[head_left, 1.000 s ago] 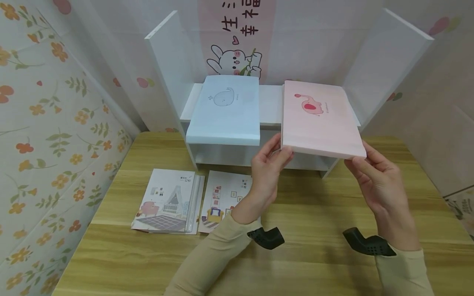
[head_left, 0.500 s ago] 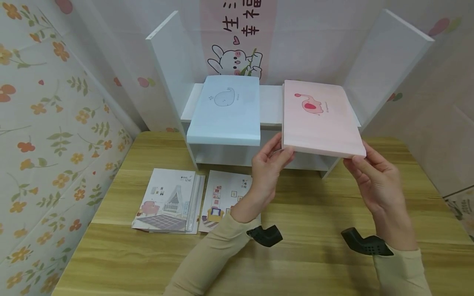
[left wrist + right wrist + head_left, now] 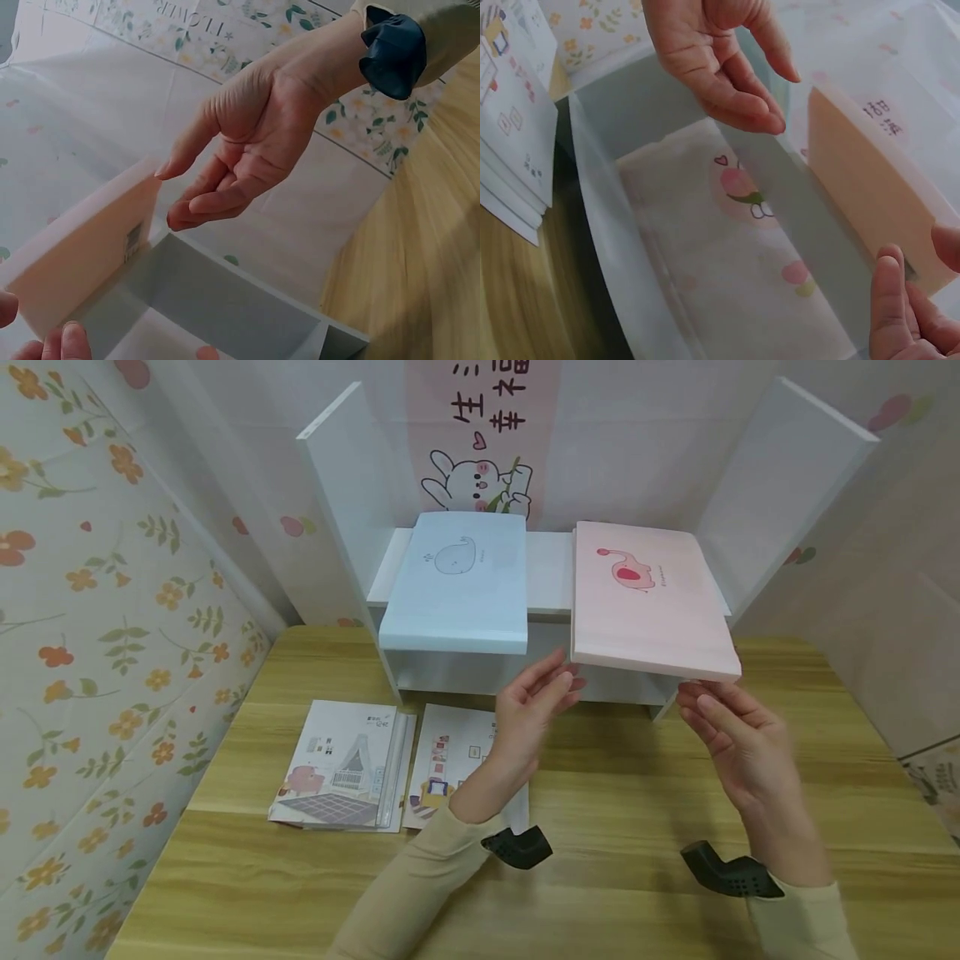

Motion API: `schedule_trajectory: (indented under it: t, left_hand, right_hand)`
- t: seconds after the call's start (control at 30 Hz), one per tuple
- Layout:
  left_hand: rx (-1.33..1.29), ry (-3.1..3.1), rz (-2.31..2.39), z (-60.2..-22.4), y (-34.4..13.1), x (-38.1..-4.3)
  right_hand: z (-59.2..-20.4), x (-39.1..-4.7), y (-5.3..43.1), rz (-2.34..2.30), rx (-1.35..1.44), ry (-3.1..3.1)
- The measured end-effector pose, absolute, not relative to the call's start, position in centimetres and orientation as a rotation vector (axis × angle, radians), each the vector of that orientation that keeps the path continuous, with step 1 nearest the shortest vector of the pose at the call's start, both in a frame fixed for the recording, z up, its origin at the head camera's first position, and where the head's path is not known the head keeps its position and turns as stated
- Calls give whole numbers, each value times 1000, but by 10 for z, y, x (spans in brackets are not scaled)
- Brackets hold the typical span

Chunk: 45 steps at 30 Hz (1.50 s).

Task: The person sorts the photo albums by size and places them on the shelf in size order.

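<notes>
A pink book (image 3: 645,597) with an elephant drawing lies on the right side of the white shelf (image 3: 551,572), its front end jutting past the shelf board. My left hand (image 3: 532,710) is just off its front left corner, fingers loosely bent and nothing between them. Near the front right corner my right hand (image 3: 738,739) has its thumb off the cover and its fingertips by the lower edge; whether they touch it I cannot tell. The right wrist view shows the pink book (image 3: 862,172) with the left hand (image 3: 720,67) apart from it. A light blue book (image 3: 457,585) with a whale drawing lies to the left.
White side panels (image 3: 345,485) rise at both ends of the shelf. On the wooden table (image 3: 600,877), to the left, lie a stack of white illustrated books (image 3: 337,768) and another white book (image 3: 442,752) partly behind the left forearm. A printed curtain (image 3: 622,435) hangs behind.
Both hands have let go of the pink book and drawn back slightly, down and to the left. The pink book stays about where it was.
</notes>
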<state>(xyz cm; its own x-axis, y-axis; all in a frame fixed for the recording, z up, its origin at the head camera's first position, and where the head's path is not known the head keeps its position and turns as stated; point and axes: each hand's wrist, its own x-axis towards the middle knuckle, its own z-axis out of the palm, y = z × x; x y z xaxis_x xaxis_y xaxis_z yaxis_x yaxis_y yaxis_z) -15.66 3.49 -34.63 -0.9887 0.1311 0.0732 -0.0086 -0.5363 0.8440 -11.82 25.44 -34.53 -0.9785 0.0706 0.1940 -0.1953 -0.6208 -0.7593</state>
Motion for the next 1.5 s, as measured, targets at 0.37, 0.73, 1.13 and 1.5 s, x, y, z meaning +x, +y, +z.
schedule_trajectory:
  t: [0.37, 0.73, 1.13, 1.5]
  left_hand:
    - [154, 1522, 2642, -361, 16, -151]
    - [59, 1698, 2527, -377, -10, -143]
    - [-83, 1815, 2462, -398, -41, -133]
    - [-169, 1896, 2423, -413, -58, -125]
  right_hand:
    - [-364, -108, 241, 2652, 306, -1520]
    - [-382, -101, 228, 2692, 279, -1666]
    - [-398, -93, 217, 2748, 251, -1795]
    - [-418, -88, 198, 2702, 184, -2013]
